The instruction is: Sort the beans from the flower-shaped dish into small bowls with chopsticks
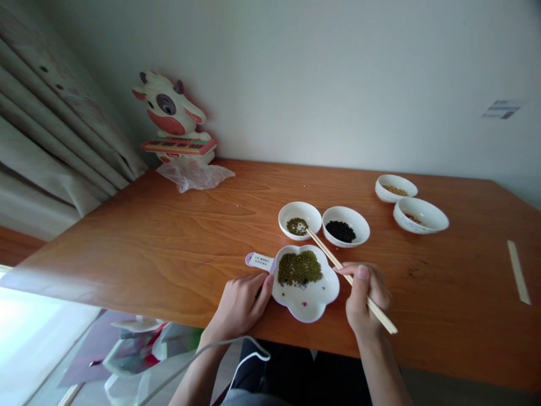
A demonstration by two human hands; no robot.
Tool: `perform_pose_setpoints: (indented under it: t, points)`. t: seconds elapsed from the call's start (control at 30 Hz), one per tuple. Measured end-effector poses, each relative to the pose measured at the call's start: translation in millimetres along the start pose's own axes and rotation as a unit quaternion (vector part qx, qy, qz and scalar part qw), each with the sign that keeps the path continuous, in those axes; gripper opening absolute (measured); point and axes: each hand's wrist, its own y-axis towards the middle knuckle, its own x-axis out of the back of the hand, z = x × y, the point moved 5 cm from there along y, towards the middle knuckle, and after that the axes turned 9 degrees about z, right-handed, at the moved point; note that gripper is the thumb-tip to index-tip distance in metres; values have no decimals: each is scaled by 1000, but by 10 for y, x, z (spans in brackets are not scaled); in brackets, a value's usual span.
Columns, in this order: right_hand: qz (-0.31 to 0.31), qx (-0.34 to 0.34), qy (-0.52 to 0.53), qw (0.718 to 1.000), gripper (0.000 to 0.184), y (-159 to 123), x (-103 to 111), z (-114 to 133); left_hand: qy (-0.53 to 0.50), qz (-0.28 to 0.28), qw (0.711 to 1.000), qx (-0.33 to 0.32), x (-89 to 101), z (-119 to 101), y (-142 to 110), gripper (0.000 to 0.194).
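Grip of the right hand (367,299) pinches wooden chopsticks (329,255) to the right of the flower-shaped dish (316,304) of mung beans (298,268), tips reaching into a white bowl (311,215) just behind it. Left hand (245,301) rests against the dish's left edge; whether its grip closes, I cannot tell. Behind the dish to the right, a second bowl (359,224) holds black beans (340,232).

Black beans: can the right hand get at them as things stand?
Probably yes: the right hand holds chopsticks close by, and nothing covers the black beans in their open bowl.
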Motion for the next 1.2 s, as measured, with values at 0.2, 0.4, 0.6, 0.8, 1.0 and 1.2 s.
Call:
perform_pose_setpoints:
  t: [0.2,0.4,0.6,0.8,1.0,1.2]
  points:
    - [6,-16,16,1000,29,-111,15,-65,3,3,1000,3,2,5,5,42]
    - [16,-18,66,998,38,-210,26,-64,1,6,1000,4,-7,10,-1,40]
    - [100,13,88,991,40,-210,-50,8,5,11,1000,4,-14,21,9,41]
    - [161,23,95,982,52,-177,-98,84,4,14,1000,6,-34,37,2,41]
    - [182,-2,85,980,56,-183,-135,55,-2,11,1000,9,-24,39,-3,41]
    - [173,-9,83,982,55,-189,-130,23,-5,14,1000,13,-21,27,-2,41]
